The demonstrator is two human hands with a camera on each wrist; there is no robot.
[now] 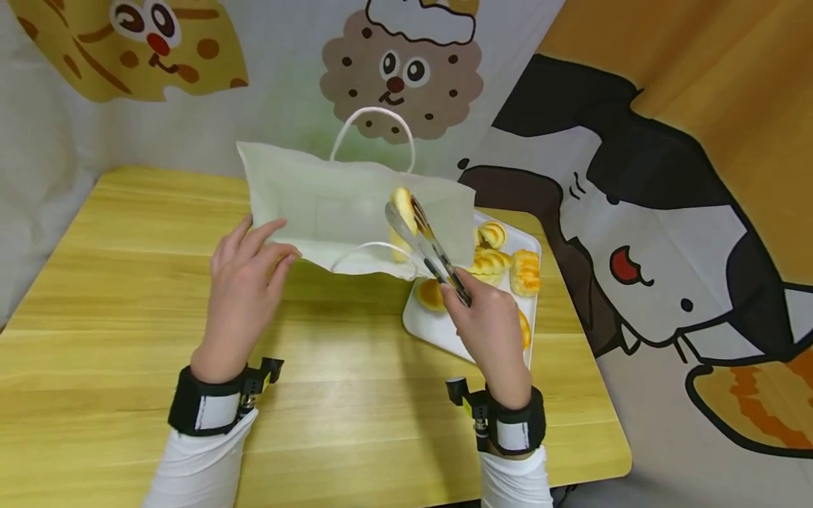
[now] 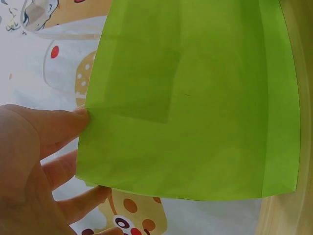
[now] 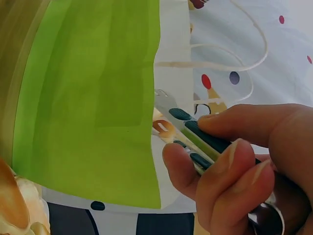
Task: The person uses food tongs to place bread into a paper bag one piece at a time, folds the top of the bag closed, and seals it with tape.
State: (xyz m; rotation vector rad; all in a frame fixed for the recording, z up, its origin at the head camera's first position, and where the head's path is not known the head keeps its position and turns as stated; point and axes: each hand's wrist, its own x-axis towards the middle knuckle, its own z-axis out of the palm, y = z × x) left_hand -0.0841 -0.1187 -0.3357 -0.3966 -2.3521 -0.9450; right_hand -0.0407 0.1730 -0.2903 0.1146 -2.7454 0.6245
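Note:
A paper bag, green outside and white inside with white cord handles, stands with its mouth toward the head camera. My left hand holds the bag's left rim, the thumb at the edge and the fingers against the side, as the left wrist view shows. In my right hand is a pair of metal tongs with dark grips. A golden bread roll sits between the tong tips, over the bag's mouth. From the right wrist view, the tongs reach past the rim and the bag's wall partly hides the roll.
A white tray with several golden pastries lies on the wooden table, right of the bag and partly behind it. Cartoon-printed cloth hangs behind and to the right of the table.

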